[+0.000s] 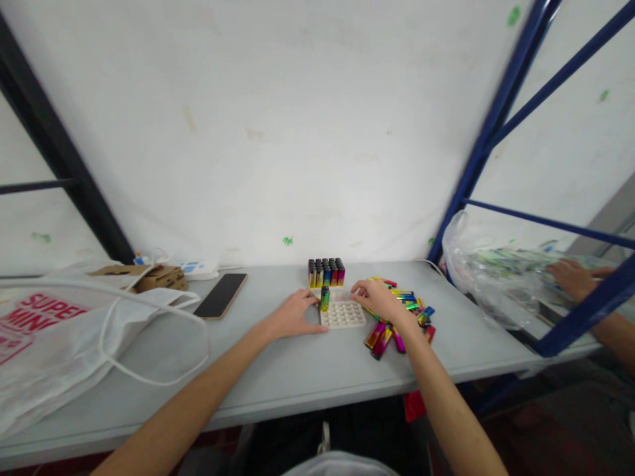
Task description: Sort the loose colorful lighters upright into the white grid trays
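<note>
A pale tray [343,316] with rows of round holes lies on the table in front of me. One green-and-yellow lighter [325,301] stands upright at its back left corner. My left hand [296,314] spans the tray's left side, thumb at the near corner and fingers beside the lighter. My right hand [378,299] is at the tray's back right corner with its fingers bent together; whatever is in them is hidden. Under and around the right wrist lies a loose pile of shiny coloured lighters [381,344]. Behind the tray stands a block of upright lighters with black tops [326,272].
A phone [222,295] lies to the left. Further left are a cardboard box [161,277], a white cable [163,382] and a white plastic bag [54,337]. A blue metal frame [469,172] rises on the right, with a clear bag and another person's hand [573,279] beyond it.
</note>
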Tool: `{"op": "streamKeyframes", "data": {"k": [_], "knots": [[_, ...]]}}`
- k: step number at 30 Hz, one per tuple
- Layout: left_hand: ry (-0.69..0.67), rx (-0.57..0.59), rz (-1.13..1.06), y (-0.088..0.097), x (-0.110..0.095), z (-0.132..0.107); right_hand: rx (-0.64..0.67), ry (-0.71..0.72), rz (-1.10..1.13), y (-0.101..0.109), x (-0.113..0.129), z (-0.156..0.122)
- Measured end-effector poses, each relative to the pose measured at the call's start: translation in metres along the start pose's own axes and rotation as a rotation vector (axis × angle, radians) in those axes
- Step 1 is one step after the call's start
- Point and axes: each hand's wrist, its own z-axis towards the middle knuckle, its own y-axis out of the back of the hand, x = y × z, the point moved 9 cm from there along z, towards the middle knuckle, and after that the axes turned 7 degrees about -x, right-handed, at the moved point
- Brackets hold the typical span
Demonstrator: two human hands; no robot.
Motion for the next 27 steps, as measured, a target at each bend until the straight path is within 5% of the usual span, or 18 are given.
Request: {"op": "streamKeyframes", "data": {"k": [4,7,14,27], "knots": [[-0.003,-0.006,0.002,0.001,-0.001,0.0,0.075,-0.119,-0.117,0.01,-0.054,-0.01],[-0.005,-0.01,0.003,0.002,-0.002,0.0,0.127,-0.13,-0.131,0.008,-0.069,-0.016],[-0.009,0.005,0.022,0.002,-0.003,0.0,0.192,-0.134,-0.231,-0.005,-0.056,-0.013],[0.007,0.003,-0.012,0.002,0.0,-0.001,-0.061,-0.153,-0.177,0.023,-0.052,-0.002]]}}
